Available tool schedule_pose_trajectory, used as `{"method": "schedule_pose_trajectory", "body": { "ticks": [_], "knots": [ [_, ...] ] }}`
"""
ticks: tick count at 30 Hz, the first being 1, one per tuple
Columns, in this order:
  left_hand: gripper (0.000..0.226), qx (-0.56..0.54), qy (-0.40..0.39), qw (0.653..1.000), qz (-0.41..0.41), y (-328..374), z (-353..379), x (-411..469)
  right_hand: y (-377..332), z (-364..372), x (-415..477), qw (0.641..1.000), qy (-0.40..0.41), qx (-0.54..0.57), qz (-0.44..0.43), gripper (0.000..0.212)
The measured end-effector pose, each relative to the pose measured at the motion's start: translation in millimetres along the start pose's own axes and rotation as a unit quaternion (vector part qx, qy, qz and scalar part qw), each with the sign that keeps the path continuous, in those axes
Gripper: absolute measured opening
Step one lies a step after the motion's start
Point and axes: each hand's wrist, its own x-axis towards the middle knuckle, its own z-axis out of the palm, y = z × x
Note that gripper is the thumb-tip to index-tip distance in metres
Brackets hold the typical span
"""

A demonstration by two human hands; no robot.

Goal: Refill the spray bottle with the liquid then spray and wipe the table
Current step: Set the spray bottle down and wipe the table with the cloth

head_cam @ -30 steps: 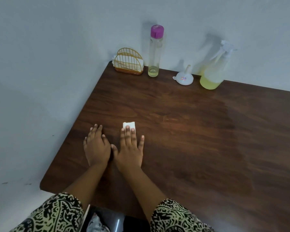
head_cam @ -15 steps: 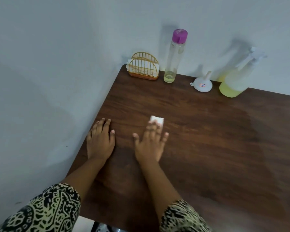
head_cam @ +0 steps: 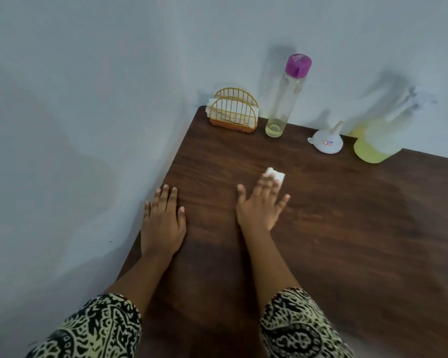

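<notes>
My right hand (head_cam: 260, 202) lies flat near the middle of the frame. Its fingers (head_cam: 269, 186) are straight and a little spread, and their tips press a small folded white tissue (head_cam: 276, 174) onto the brown worktop (head_cam: 347, 241). Nothing curls around the tissue; the hand is open and only pushes on it. It points slightly toward the upper right. My left hand (head_cam: 163, 223) is to the left of it, near the worktop's left edge. It is also open, palm down, and holds nothing. I think it only steadies me.

For the task, I judge that the first parts are finished. The spray bottle (head_cam: 378, 140) stands at the upper right against the wall, a little blurred, with its spray head on and yellow liquid in its lower part. The white funnel (head_cam: 326, 144) lies mouth-down just beside it on the left. Further left, the tall bottle (head_cam: 286, 99) with the purple cap has only a little liquid at the bottom. So the refill looks done. Probably the spraying is done too, though I cannot see drops on the wood. What is in hand now is the wiping. I cannot tell how much of the worktop is already wiped.
</notes>
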Motion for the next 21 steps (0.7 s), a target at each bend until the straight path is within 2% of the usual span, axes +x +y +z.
{"method": "schedule_pose_trajectory", "body": {
  "ticks": [4, 6, 8, 11, 14, 16, 18, 21],
  "knots": [
    [0.061, 0.018, -0.001, 0.999, 0.043, -0.6, 1.2, -0.3, -64.1, 10.2, 7.3, 0.990, -0.030, -0.020, -0.133, 0.075],
    [0.066, 0.021, -0.003, 0.998, 0.059, -1.4, 1.3, 0.4, -69.9, 9.6, 18.5, 0.985, -0.039, -0.032, -0.167, 0.073],
    [0.065, 0.010, -0.002, 0.998, 0.059, -1.2, 1.1, 0.5, -52.1, 5.0, 35.5, 0.987, -0.023, -0.035, -0.154, 0.073],
    [0.064, -0.002, -0.002, 0.999, 0.054, -1.4, 0.7, -0.4, 1.1, -10.3, 61.4, 0.998, 0.022, -0.021, -0.054, 0.074],
    [0.064, -0.004, -0.004, 0.999, 0.051, -0.7, 0.7, 0.0, 35.4, -24.7, 79.6, 1.000, 0.001, -0.010, 0.030, 0.073],
    [0.064, -0.004, -0.006, 0.999, 0.050, -1.3, 1.1, 0.5, 25.3, -23.4, 82.7, 0.999, -0.006, -0.016, 0.048, 0.075],
    [0.064, -0.004, -0.004, 0.999, 0.051, -1.7, 1.1, -0.2, -4.4, -15.0, 76.7, 1.000, 0.000, -0.024, 0.020, 0.077],
    [0.065, -0.007, -0.004, 0.999, 0.052, -0.9, 0.0, 0.1, -60.5, 2.0, 48.7, 0.994, -0.020, -0.017, -0.105, 0.075]
  ]
}}
